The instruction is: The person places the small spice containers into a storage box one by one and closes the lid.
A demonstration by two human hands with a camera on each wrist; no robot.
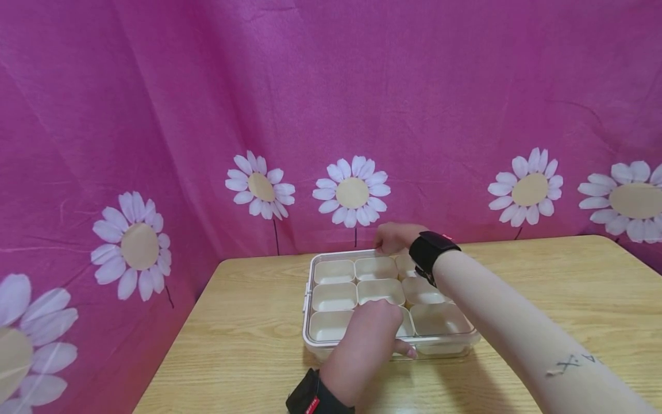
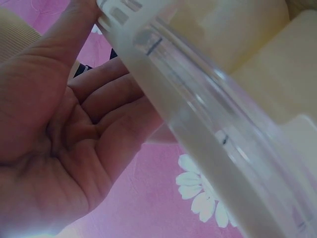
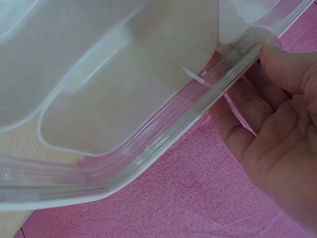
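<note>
A clear storage box (image 1: 316, 344) with a pale rim sits on the table, holding several cream-coloured cups (image 1: 334, 298) in rows. At the box's near side is my left hand (image 1: 369, 330), its thumb pointing along the front edge. In the left wrist view its fingers (image 2: 116, 94) reach behind the pale rim, and the thumb lies by a latch (image 2: 121, 12). My right hand (image 1: 395, 236) grips the far edge. Thumb and fingers of that hand (image 3: 282, 109) pinch the clear rim (image 3: 163, 139) in the right wrist view. Some fingertips are hidden behind the rim.
A wood-grain table (image 1: 248, 322) carries the box. Behind and to the left hangs a magenta cloth (image 1: 331, 86) printed with white daisies (image 1: 353, 192). Both wrists wear black straps (image 1: 431, 253). The right forearm crosses over the box's right side.
</note>
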